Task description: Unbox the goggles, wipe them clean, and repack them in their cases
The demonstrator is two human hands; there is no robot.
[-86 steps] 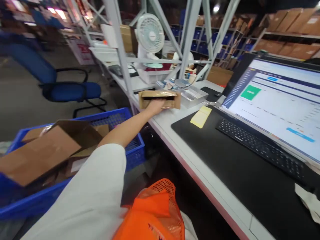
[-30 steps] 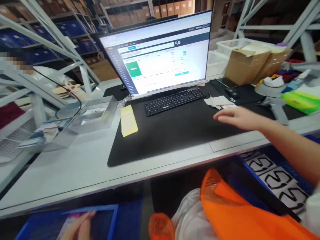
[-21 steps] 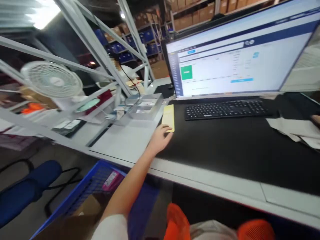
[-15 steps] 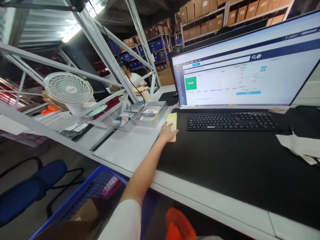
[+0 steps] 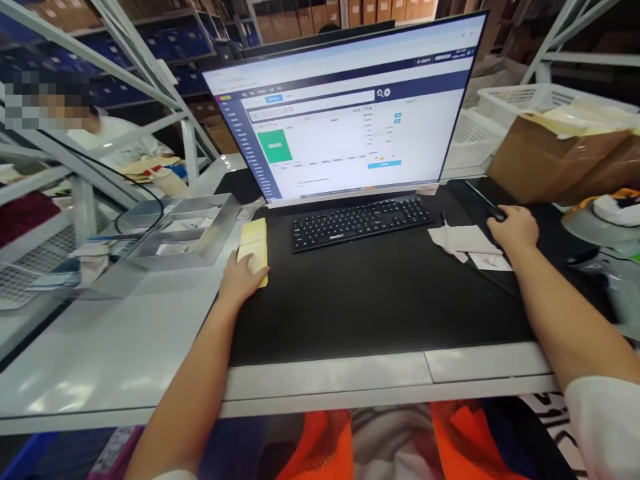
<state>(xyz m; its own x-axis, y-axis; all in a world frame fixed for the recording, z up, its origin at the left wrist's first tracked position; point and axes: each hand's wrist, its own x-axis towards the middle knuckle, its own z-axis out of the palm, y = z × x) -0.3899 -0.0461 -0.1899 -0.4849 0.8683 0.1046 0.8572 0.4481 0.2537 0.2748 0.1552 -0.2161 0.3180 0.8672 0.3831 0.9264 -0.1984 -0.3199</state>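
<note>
On the left side of the black desk mat [image 5: 360,300] lies a narrow stack of yellow paper slips [image 5: 255,231]. My left hand [image 5: 239,277] grips its lower part, thumb at the right edge and fingers over the left. Over at the right, my right hand [image 5: 515,230] is curled over a dark computer mouse [image 5: 498,214], mostly hidden under the palm. A black keyboard [image 5: 363,223] stands between the hands, below a monitor [image 5: 345,133] with a green square on screen. Torn white paper [image 5: 463,241] lies just left of my right hand.
A grey divided tray [image 5: 200,233] with small packets stands left of the yellow slips. Cardboard boxes [image 5: 555,157] and white baskets [image 5: 545,100] are at the back right. A grey device [image 5: 605,267] sits beyond my right forearm. Another person [image 5: 120,140] is behind the metal frame, left.
The view has swung to the right, bringing my right hand on the mouse, the boxes and the baskets into sight. My left hand stays at the yellow slips.
</note>
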